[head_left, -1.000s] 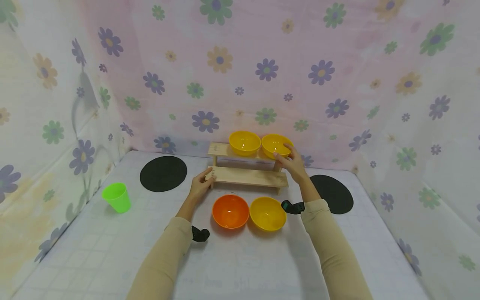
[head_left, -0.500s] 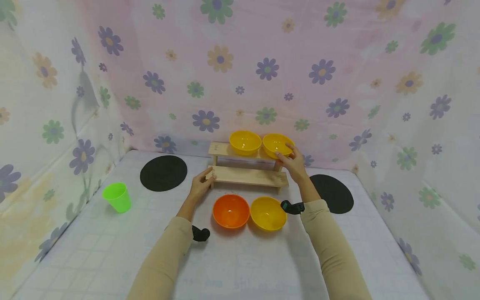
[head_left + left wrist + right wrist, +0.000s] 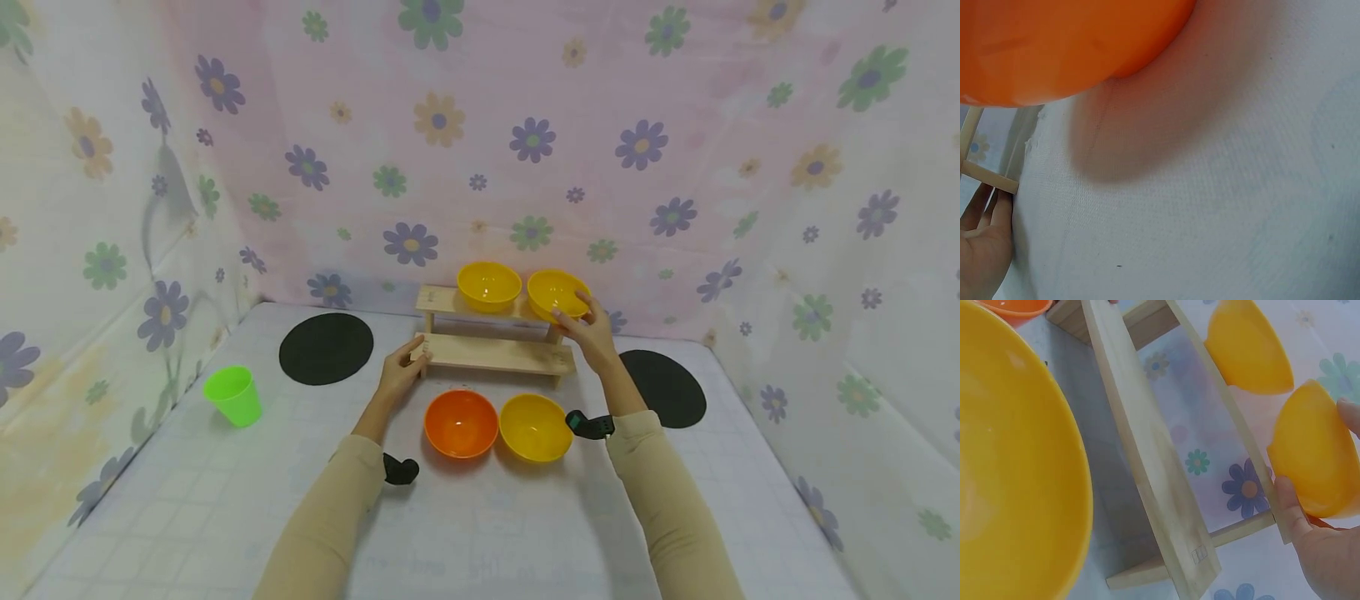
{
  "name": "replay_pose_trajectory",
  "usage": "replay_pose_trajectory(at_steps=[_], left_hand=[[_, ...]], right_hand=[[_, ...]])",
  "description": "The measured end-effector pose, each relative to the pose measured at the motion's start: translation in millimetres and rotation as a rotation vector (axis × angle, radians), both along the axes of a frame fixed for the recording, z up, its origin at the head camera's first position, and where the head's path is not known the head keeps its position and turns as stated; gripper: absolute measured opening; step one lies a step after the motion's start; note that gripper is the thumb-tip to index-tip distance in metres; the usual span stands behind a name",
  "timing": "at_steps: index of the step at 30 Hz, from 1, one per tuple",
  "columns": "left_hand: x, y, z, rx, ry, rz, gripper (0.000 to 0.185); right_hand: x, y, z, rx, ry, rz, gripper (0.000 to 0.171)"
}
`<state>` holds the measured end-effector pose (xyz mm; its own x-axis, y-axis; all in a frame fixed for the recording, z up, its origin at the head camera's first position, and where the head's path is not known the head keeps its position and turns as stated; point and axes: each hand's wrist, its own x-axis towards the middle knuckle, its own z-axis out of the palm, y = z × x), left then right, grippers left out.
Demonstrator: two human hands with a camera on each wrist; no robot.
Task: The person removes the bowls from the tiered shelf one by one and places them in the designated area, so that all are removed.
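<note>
A two-tier wooden stand (image 3: 495,353) rests at the back of the table. On its upper tier are two yellow bowls side by side, a left one (image 3: 489,287) and a right one (image 3: 555,292). My right hand (image 3: 591,333) grips the right bowl at its right side, thumb low at the front and fingers at the rim. The right wrist view shows this bowl (image 3: 1313,450) by the shelf's end. My left hand (image 3: 399,372) holds the left end of the stand's lower tier. In front of the stand sit an orange bowl (image 3: 461,425) and another yellow bowl (image 3: 534,429).
A green cup (image 3: 234,396) stands at the left. Black round mats lie on both sides, a left mat (image 3: 326,348) and a right mat (image 3: 667,387), the latter partly behind the right forearm. Flowered cloth walls (image 3: 480,150) enclose the table's back and sides.
The right yellow bowl on the upper tier has shifted slightly right with my right hand, leaving a small gap from its neighbour. My left hand stays on the stand.
</note>
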<state>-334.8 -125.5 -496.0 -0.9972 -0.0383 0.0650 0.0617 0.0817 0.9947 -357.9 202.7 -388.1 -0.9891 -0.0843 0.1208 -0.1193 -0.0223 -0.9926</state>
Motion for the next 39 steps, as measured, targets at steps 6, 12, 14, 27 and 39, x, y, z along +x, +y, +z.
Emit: replay_pose_trajectory(at_steps=[6,12,14,27,39], left_hand=[[1.9,1,-1.0,0.009,0.0,0.002,0.051],[3.0,2,-1.1,0.018,0.0,0.016,0.05],[3.1,2,-1.0,0.024,0.0,0.018,0.049],[15.2,1,20.9,0.053,-0.019,-0.03,0.051],[11.9,2,16.9,0.055,-0.013,-0.016,0.05]], right_hand=[[21.9,0,9.9,0.097,0.036,0.029,0.073],[21.9,7,0.4,0.109,0.038,0.039,0.072],[20.7,10,-4.5,0.119,0.047,0.041,0.073],[37.6,19,-14.8,0.133,0.097,0.059,0.07],[75.0,25,-3.0,0.318,0.091,0.03,0.071]])
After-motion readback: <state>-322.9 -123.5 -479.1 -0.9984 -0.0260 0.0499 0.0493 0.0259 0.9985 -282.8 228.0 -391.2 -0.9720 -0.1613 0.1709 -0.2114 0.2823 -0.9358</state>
